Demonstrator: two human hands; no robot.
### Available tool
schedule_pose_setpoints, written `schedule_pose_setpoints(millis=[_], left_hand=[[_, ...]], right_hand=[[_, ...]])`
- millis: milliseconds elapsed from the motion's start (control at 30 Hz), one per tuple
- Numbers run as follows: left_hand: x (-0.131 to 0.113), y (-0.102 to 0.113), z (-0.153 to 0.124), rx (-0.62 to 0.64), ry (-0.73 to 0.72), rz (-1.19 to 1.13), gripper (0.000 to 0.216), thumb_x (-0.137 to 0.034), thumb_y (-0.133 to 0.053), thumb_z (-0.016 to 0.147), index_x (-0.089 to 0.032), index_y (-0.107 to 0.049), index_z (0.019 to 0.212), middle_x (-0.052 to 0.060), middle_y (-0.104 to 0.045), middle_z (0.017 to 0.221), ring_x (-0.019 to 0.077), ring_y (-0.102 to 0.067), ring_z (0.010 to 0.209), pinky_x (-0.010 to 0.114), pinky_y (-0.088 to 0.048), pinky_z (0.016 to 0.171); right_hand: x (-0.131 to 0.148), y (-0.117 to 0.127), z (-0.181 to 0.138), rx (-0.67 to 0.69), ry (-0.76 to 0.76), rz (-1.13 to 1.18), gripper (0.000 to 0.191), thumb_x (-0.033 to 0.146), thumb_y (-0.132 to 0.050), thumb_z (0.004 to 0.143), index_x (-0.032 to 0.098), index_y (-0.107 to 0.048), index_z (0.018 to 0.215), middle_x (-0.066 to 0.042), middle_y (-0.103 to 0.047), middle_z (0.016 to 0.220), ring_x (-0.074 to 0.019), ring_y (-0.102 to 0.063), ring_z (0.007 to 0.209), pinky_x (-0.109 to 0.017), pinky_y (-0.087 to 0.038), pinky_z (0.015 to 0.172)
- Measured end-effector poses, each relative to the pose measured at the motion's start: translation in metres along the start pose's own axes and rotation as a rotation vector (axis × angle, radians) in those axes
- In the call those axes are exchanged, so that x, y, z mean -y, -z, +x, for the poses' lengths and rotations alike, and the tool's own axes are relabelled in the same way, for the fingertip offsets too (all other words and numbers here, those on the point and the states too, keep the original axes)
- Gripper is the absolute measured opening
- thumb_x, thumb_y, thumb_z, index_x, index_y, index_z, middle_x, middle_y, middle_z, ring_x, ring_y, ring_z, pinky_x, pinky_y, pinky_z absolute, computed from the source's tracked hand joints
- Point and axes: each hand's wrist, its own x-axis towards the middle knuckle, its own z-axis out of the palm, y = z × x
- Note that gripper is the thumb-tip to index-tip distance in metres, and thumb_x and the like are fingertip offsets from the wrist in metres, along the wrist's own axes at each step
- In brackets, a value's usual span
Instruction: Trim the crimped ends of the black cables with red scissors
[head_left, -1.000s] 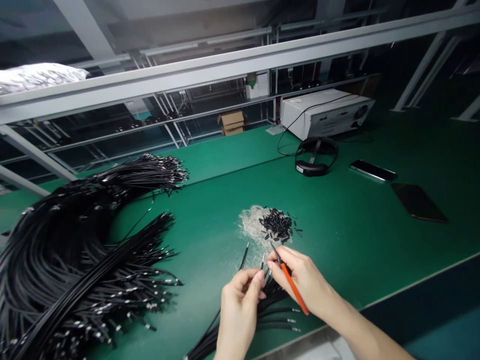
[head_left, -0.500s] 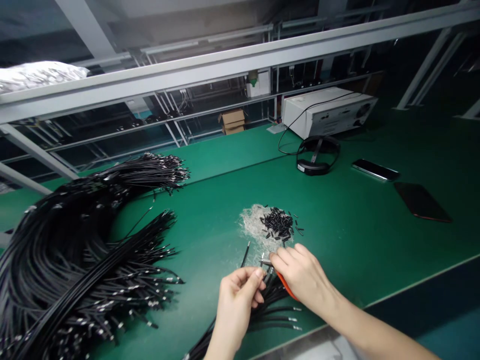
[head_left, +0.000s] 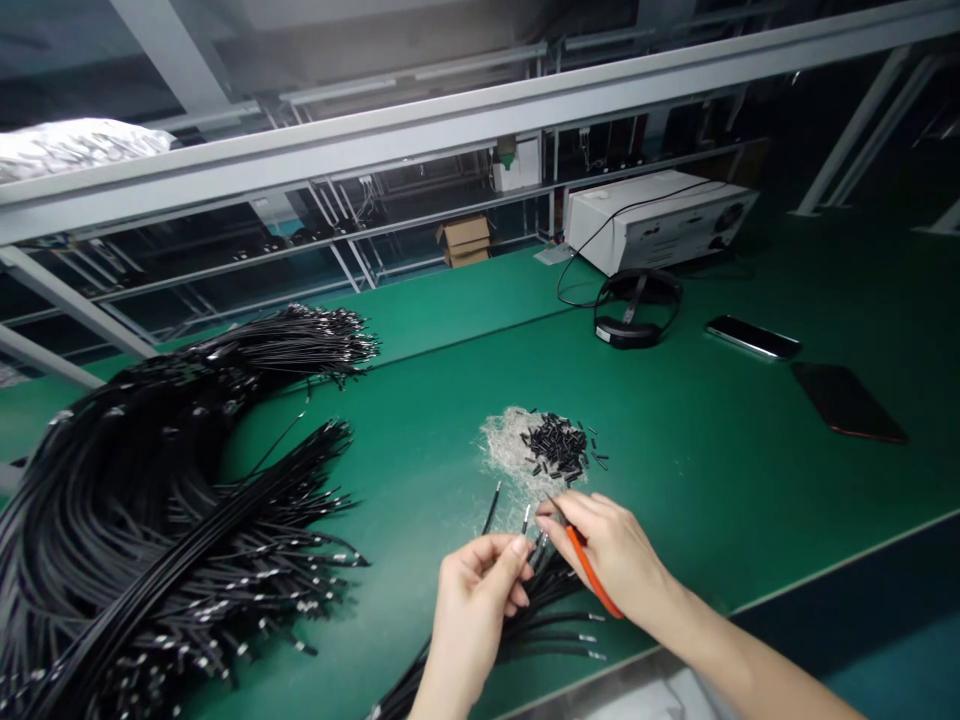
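My left hand (head_left: 480,590) pinches the ends of a few black cables (head_left: 536,545) from a small bundle (head_left: 540,630) that lies at the near edge of the green mat. My right hand (head_left: 611,555) holds orange-handled tweezers (head_left: 589,570), with the tip at the cable ends just beside my left fingertips. Just beyond both hands lies a little pile of short black sleeves (head_left: 556,447) on a clear plastic bag (head_left: 504,448).
A big heap of black cables (head_left: 142,500) with metal ends fills the left of the green table (head_left: 712,460). At the back right stand a white box device (head_left: 656,220), a black headset (head_left: 636,310), a phone (head_left: 752,337) and a dark tablet (head_left: 847,402).
My right hand dipped so the tweezers were almost hidden, then turned back so the orange handle shows again. My left hand has kept its pinch on the cable ends.
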Motion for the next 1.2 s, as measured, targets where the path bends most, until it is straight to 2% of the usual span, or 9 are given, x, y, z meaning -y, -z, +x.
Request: schedule_pose_setpoints(millis=[100,300,467,567,700,867,967,1100,1200], left_hand=[[0.003,-0.004,0.000,-0.007,-0.013,0.027,0.041,-0.051,-0.064,0.071,-0.010,-0.063,0.075,0.000,-0.059,0.062,0.0019,-0.048,0.046,0.012,-0.033,0.044],[0.012,-0.002,0.000,0.010,-0.128,0.325,0.039,-0.051,-0.053,0.079,-0.015,-0.067,0.089,0.005,-0.065,0.082,0.0105,-0.058,0.069,0.021,-0.046,0.067],[0.018,0.016,0.022,-0.399,-0.277,1.043,0.032,-0.040,-0.042,0.086,-0.018,-0.065,0.093,0.009,-0.060,0.098,0.0235,-0.054,0.095,0.035,-0.042,0.083],[0.021,0.023,0.033,-0.453,-0.249,1.216,0.026,-0.031,-0.043,0.085,-0.015,-0.063,0.087,0.010,-0.060,0.091,0.0223,-0.055,0.086,0.033,-0.041,0.077],[0.017,0.024,0.023,-0.410,-0.347,1.021,0.028,-0.034,-0.038,0.088,-0.017,-0.059,0.079,0.006,-0.060,0.082,0.0160,-0.057,0.074,0.025,-0.041,0.067],[0.003,0.011,0.000,-0.250,-0.422,0.712,0.030,-0.041,-0.045,0.086,-0.019,-0.063,0.082,0.003,-0.063,0.077,0.0113,-0.058,0.068,0.020,-0.042,0.063],[-0.001,0.003,-0.002,-0.243,-0.447,0.625,0.031,-0.040,-0.044,0.087,-0.019,-0.066,0.090,0.003,-0.064,0.081,0.0106,-0.057,0.068,0.019,-0.043,0.063],[0.006,-0.002,0.005,-0.305,-0.482,0.566,0.031,-0.039,-0.044,0.087,-0.017,-0.066,0.089,0.004,-0.063,0.081,0.0108,-0.058,0.070,0.020,-0.044,0.064],[0.014,-0.004,0.010,-0.317,-0.509,0.555,0.031,-0.039,-0.046,0.087,-0.017,-0.068,0.089,0.005,-0.064,0.082,0.0115,-0.059,0.071,0.020,-0.044,0.064]], right_hand=[[0.008,0.004,0.005,0.012,-0.098,0.273,0.023,0.036,-0.045,0.093,0.020,-0.060,0.098,-0.005,-0.064,0.096,-0.0162,-0.059,0.086,-0.026,-0.041,0.076],[0.006,0.009,0.002,0.062,-0.251,0.367,0.024,0.037,-0.045,0.092,0.018,-0.055,0.080,0.002,-0.057,0.065,-0.0119,-0.051,0.058,-0.022,-0.039,0.056],[-0.020,0.005,-0.011,0.161,-0.266,0.011,0.020,0.031,-0.051,0.087,0.019,-0.056,0.072,-0.002,-0.061,0.064,-0.0164,-0.058,0.058,-0.025,-0.037,0.057],[-0.021,0.005,-0.006,0.090,-0.260,-0.102,0.015,0.029,-0.049,0.087,0.020,-0.059,0.082,-0.006,-0.065,0.079,-0.0208,-0.063,0.073,-0.028,-0.040,0.063],[0.000,0.004,0.019,-0.046,-0.223,0.085,0.022,0.032,-0.044,0.091,0.019,-0.062,0.090,-0.007,-0.065,0.092,-0.0200,-0.063,0.082,-0.028,-0.042,0.073],[0.023,-0.007,0.039,-0.002,-0.265,0.466,0.027,0.043,-0.052,0.088,0.017,-0.059,0.085,0.001,-0.058,0.067,-0.0136,-0.053,0.060,-0.023,-0.040,0.059],[0.025,-0.014,0.036,-0.021,-0.264,0.589,0.029,0.045,-0.053,0.087,0.017,-0.056,0.082,0.004,-0.051,0.061,-0.0108,-0.046,0.054,-0.022,-0.036,0.053],[0.023,-0.024,0.031,-0.055,-0.325,0.629,0.032,0.048,-0.048,0.089,0.017,-0.054,0.080,0.004,-0.048,0.057,-0.0114,-0.045,0.051,-0.023,-0.036,0.052],[0.023,-0.032,0.027,-0.152,-0.287,0.427,0.031,0.043,-0.044,0.093,0.018,-0.050,0.076,0.000,-0.053,0.064,-0.0138,-0.050,0.059,-0.025,-0.037,0.059]])
